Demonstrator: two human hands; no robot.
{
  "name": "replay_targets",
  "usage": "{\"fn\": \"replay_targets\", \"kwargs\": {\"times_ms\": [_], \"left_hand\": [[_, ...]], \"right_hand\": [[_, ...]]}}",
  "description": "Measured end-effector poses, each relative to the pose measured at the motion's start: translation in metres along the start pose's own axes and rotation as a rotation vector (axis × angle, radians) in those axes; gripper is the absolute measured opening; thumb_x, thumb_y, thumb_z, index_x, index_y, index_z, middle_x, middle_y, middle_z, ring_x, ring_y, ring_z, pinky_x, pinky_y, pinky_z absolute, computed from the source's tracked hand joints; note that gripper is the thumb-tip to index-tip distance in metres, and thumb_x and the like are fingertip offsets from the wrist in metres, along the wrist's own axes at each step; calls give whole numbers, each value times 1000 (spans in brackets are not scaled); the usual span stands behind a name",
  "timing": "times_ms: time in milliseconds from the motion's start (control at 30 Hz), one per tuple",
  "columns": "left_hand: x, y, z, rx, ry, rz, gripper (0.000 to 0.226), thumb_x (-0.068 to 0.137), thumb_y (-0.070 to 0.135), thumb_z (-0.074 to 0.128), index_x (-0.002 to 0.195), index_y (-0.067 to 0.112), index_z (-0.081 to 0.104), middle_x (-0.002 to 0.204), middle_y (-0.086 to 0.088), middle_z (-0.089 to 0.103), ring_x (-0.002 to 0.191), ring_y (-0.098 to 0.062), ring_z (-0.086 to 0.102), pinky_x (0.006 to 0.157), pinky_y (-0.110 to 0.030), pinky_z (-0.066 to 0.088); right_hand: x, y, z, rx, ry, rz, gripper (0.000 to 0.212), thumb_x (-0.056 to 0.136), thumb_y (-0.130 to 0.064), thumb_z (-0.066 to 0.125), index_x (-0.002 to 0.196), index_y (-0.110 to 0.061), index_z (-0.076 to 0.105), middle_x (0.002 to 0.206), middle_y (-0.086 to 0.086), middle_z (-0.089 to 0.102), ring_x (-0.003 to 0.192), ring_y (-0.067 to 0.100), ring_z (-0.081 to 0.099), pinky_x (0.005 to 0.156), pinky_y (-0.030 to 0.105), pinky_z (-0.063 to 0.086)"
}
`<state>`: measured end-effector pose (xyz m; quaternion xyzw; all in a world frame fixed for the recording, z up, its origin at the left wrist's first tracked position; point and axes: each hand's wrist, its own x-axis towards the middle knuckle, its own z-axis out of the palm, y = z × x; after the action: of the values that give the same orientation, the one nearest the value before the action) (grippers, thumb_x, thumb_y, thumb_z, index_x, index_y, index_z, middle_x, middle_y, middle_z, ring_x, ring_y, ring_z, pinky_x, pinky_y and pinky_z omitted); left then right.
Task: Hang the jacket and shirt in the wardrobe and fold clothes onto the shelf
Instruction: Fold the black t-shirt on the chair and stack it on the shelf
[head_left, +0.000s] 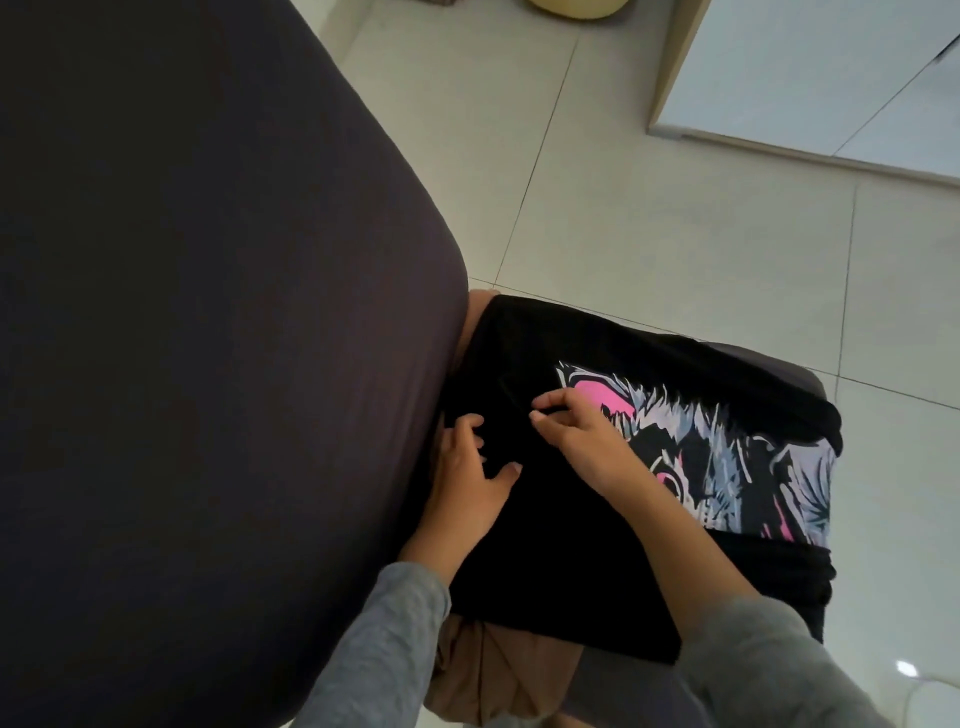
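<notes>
A black T-shirt (597, 561) with a pink, white and grey print lies spread over a dark stool (779, 366) beside the bed. A brown garment (493, 675) lies under it and pokes out at the near edge and the far corner. My left hand (467, 467) rests on the shirt's left side, fingers spread and relaxed. My right hand (576, 431) pinches a fold of the black cloth between thumb and forefinger near the print's upper left corner. Both arms wear grey sleeves.
A large bed under a dark sheet (182, 312) fills the left half of the view, its edge touching the stool. Pale floor tiles (623, 208) stretch beyond. A white wardrobe panel (805, 78) stands at the upper right, and a yellowish round object (576, 6) sits at the top.
</notes>
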<state>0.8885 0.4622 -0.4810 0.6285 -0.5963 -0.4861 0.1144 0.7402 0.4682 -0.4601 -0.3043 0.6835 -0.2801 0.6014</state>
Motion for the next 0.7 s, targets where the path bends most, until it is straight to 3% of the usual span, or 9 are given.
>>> {"fn": "replay_targets", "kwargs": {"times_ms": [67,133,267,333,400,467,600,700], "left_hand": [[3,-2,0,4,-16,17,61,78,11,73,129,8,39,123,-9,40,106,-22,53,94,-37,48],[5,-3,0,-23,-6,17,61,77,9,73,129,6,39,127,-14,39,105,-23,54,92,-37,49],[6,0,1,-37,50,-5,55,81,8,70,129,4,45,125,-11,45,96,-18,57,81,-22,49],[5,1,1,-35,93,-20,38,85,10,66,120,6,53,117,-4,50,84,-9,56,71,-14,47],[3,-1,1,-50,131,-31,23,86,12,64,108,13,57,111,-3,56,81,-7,58,70,-18,49],[1,-3,1,-77,159,-40,17,86,13,65,97,21,55,105,-4,61,83,-9,60,70,-22,49],[0,-6,-2,-106,180,-71,12,88,10,61,91,20,56,103,-5,63,82,-5,59,61,-10,43],[1,-8,-2,-98,186,-57,6,92,16,57,87,13,56,99,-6,63,83,-8,61,63,-10,42]], "right_hand": [[2,-2,-6,-29,-132,45,27,92,-20,58,118,-23,51,85,-2,66,80,11,62,75,22,47],[3,-5,-10,-48,-199,74,31,90,-18,61,120,-22,54,76,-6,65,74,7,62,75,19,45],[1,-3,-6,-162,-205,31,8,87,-23,66,94,-20,65,74,-6,61,59,3,55,63,16,44],[1,3,-1,-200,-151,-37,13,85,-23,68,96,-20,62,86,-5,60,71,7,57,68,19,46],[0,6,5,-263,-107,-120,29,84,-23,68,111,-25,57,103,-5,56,87,13,56,78,22,48],[0,8,10,-320,-86,-179,40,85,-23,67,123,-24,53,105,-5,54,89,14,54,81,23,46],[-2,12,17,-330,43,-284,12,84,-17,68,93,-14,61,93,2,58,84,16,53,75,24,43],[-5,12,14,-213,121,-305,18,84,-12,66,77,-15,50,77,-2,56,72,9,52,65,18,41]]}}
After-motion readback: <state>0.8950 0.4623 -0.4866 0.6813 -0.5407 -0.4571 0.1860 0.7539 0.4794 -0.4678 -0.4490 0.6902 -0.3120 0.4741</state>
